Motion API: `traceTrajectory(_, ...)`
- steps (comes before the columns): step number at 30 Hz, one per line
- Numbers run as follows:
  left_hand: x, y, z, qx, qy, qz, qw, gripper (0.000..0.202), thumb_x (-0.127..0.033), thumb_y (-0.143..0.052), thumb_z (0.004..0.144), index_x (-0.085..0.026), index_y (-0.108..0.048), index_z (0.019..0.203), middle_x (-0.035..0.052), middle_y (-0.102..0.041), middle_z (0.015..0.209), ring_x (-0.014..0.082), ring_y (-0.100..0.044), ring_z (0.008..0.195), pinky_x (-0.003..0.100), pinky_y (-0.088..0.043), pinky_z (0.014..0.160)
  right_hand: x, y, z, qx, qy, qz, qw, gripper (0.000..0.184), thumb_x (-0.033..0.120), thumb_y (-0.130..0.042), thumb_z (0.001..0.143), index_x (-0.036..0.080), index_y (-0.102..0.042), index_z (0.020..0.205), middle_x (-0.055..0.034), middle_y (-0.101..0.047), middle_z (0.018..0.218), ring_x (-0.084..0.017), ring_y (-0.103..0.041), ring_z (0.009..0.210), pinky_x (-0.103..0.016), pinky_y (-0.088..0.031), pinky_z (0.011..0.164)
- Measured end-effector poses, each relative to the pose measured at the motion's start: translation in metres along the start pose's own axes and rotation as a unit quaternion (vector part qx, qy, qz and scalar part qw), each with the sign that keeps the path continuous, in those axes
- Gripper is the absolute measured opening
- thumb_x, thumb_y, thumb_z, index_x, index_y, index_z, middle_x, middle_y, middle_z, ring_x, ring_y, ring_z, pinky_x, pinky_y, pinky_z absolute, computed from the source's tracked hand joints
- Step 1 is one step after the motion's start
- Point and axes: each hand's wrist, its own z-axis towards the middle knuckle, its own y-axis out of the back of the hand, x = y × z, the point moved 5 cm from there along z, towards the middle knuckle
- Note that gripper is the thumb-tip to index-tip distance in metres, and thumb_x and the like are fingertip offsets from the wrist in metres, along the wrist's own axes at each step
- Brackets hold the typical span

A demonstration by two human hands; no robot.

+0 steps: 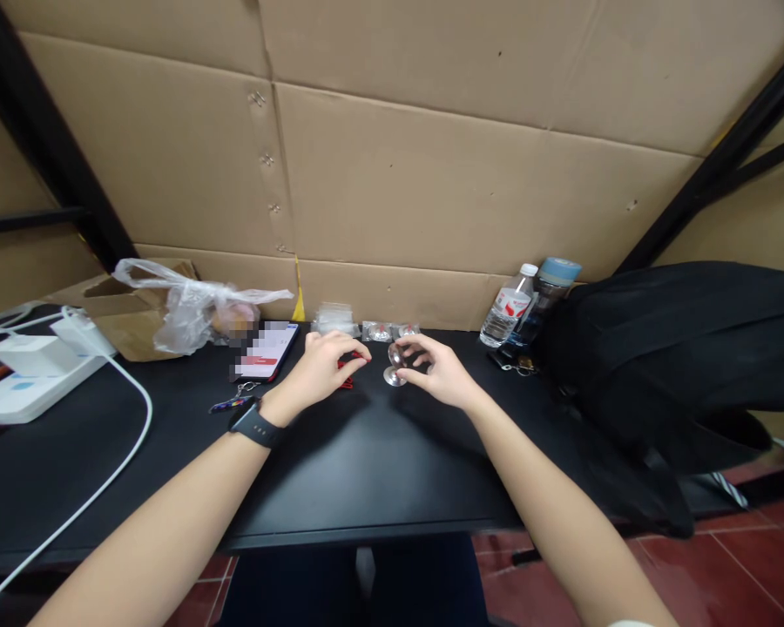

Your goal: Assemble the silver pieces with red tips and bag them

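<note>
My right hand [435, 373] is closed with thumb and fingertips round a shiny metal piece [393, 376]. It has two round discs, one above the other, somewhat like a yo-yo; the lower disc is at or just above the black table. To the left, my left hand [327, 364] has thumb and forefinger pinched together, with a bit of red at the tips. Under and beside those fingers lies a red cord [346, 381], partly hidden by the hand. Small clear packets [377, 332] with silvery and red contents lie behind both hands.
A phone [269, 350] and a keyring strap [232, 403] lie left of my left hand. Further left are a plastic bag [189, 305], a power strip [30, 396] and a white cable. On the right stand a water bottle [508, 309], a blue-lidded bottle [557, 274] and a black backpack [666, 348].
</note>
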Motion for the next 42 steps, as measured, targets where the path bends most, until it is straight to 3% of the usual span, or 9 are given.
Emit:
traceTrajectory(5, -0.004, -0.005, 0.001, -0.056, 0.046, -0.094, 0.993, 0.014, -0.035, -0.069, 0.091, -0.025, -0.076, 0.098, 0.0028, -0.078, 0.101, 0.0223, -0.069, 0.099, 0.036, -0.049, 0.092, 0.006, -0.026, -0.001, -0.016, 0.004, 0.095, 0.995, 0.047, 0.029, -0.077, 0.082, 0.026, -0.062, 0.127, -0.0087, -0.067, 0.126, -0.022, -0.067, 0.106, -0.036, -0.059, 0.083)
traceTrajectory(9, -0.008, -0.009, 0.000, -0.084, 0.064, -0.123, 0.987, 0.009, -0.032, -0.070, 0.090, -0.026, -0.077, 0.092, 0.0025, -0.076, 0.103, 0.0225, -0.068, 0.102, 0.036, -0.049, 0.095, 0.013, -0.033, -0.002, -0.032, 0.009, 0.128, 0.991, 0.047, 0.030, -0.077, 0.083, 0.027, -0.061, 0.127, -0.0089, -0.066, 0.126, -0.023, -0.067, 0.110, -0.035, -0.059, 0.082)
traceTrajectory(17, -0.017, -0.009, -0.003, -0.119, 0.103, -0.043, 0.987, 0.006, -0.029, -0.072, 0.088, -0.027, -0.078, 0.087, 0.0040, -0.063, 0.124, 0.0280, -0.057, 0.122, 0.048, -0.038, 0.104, 0.018, -0.034, -0.003, -0.051, 0.006, 0.153, 0.987, 0.041, 0.033, -0.079, 0.082, 0.025, -0.062, 0.119, -0.0108, -0.065, 0.130, -0.024, -0.068, 0.112, -0.033, -0.058, 0.080)
traceTrajectory(22, -0.024, -0.007, -0.005, -0.130, 0.087, 0.021, 0.988, 0.006, -0.027, -0.071, 0.089, -0.028, -0.077, 0.088, 0.0054, -0.060, 0.128, 0.0306, -0.049, 0.126, 0.050, -0.036, 0.101, 0.015, -0.035, -0.003, -0.052, -0.010, 0.158, 0.986, 0.036, 0.037, -0.081, 0.080, 0.023, -0.064, 0.108, -0.0114, -0.067, 0.129, -0.025, -0.070, 0.110, -0.033, -0.059, 0.079)
traceTrajectory(31, -0.028, -0.011, -0.006, -0.134, 0.060, 0.053, 0.988, 0.008, -0.024, -0.070, 0.088, -0.028, -0.077, 0.086, 0.0059, -0.062, 0.126, 0.0309, -0.048, 0.125, 0.049, -0.037, 0.096, 0.004, -0.040, -0.002, -0.052, -0.060, 0.185, 0.979, 0.034, 0.039, -0.085, 0.074, 0.020, -0.064, 0.094, -0.0107, -0.071, 0.125, -0.024, -0.072, 0.103, -0.032, -0.059, 0.079)
traceTrajectory(39, -0.030, -0.010, -0.007, -0.153, 0.011, 0.062, 0.986, 0.006, -0.022, -0.072, 0.087, -0.026, -0.077, 0.087, 0.0074, -0.061, 0.123, 0.0303, -0.052, 0.121, 0.049, -0.040, 0.097, 0.001, -0.030, 0.002, -0.015, -0.053, 0.086, 0.995, 0.027, 0.046, -0.066, 0.091, 0.019, -0.071, 0.092, -0.0126, -0.061, 0.130, -0.020, -0.069, 0.094, -0.033, -0.060, 0.073)
traceTrajectory(42, -0.033, -0.012, -0.006, -0.143, -0.025, 0.039, 0.989, 0.006, -0.022, -0.069, 0.089, -0.024, -0.075, 0.089, 0.0078, -0.060, 0.119, 0.0276, -0.055, 0.117, 0.046, -0.044, 0.099, 0.004, -0.030, 0.002, -0.009, -0.040, 0.051, 0.998, 0.025, 0.043, -0.065, 0.092, 0.019, -0.070, 0.088, -0.0121, -0.061, 0.126, -0.022, -0.067, 0.101, -0.034, -0.060, 0.079)
